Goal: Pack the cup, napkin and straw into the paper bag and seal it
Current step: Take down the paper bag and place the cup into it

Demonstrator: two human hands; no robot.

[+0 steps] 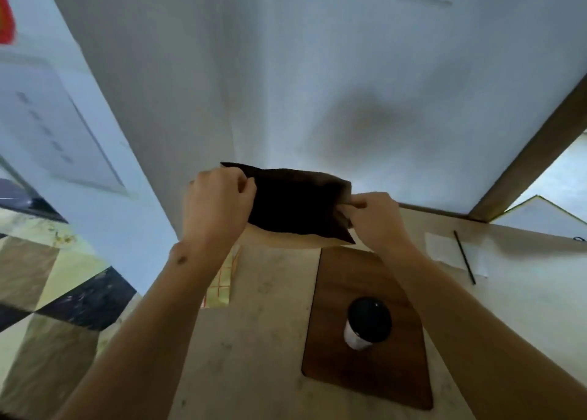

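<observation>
Head view: the bag (295, 203) is held above the far edge of the worktop (254, 340), mouth spread towards the camera. Left hand (216, 200) grip: fingers pinch the bag's left rim. Right hand (374, 216) grip: fingers pinch the right rim. The cup (368, 322), dark-lidded, stands upright on a wooden board (349, 372). The straw (464, 257) lies on the napkin (444, 251), right of the board.

A pale table (260, 340) with a faintly mottled top stands against a plain white wall (317, 70), a dark wooden frame (527, 165) slanting at right. At left, a floor (47, 276) of cream, brown and black geometric tiles; a blurred poster (54, 127) hangs above.
</observation>
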